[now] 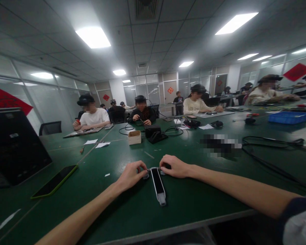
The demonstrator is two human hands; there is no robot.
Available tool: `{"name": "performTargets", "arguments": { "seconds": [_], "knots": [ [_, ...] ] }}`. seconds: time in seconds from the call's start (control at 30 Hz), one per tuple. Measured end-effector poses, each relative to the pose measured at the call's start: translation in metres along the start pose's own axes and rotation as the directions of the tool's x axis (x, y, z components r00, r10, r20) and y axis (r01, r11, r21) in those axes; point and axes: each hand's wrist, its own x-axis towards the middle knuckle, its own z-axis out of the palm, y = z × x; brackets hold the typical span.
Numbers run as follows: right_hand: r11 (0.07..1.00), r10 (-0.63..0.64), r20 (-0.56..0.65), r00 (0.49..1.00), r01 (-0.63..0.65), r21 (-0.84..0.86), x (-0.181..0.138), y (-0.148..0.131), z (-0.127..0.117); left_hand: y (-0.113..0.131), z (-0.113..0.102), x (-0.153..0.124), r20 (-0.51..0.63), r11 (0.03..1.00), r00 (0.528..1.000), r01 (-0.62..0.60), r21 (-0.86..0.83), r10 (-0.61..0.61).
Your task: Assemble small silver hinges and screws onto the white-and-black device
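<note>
Left hand (132,174) and right hand (174,166) curl fingers at small grey pieces (146,175) flanking far end of slim black-and-white device (158,183); can't tell if pinching. Device lies between hands, on green tabletop (132,211). Green-edged phone (54,182) left, small box (134,139) beyond.

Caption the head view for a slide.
Left hand and right hand flank the far end of a slim white-edged device on a green tabletop.
</note>
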Motion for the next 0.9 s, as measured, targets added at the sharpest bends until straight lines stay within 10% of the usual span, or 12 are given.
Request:
{"name": "performTargets", "arguments": {
  "seconds": [0.9],
  "knots": [
    [1.000,-0.004,0.008,1.000,0.004,0.004,-0.0009,-0.0007,-0.0012,0.0007,0.0011,-0.0001,-0.033,0.998,0.999,0.010,-0.061,-0.012]
  ]
}}
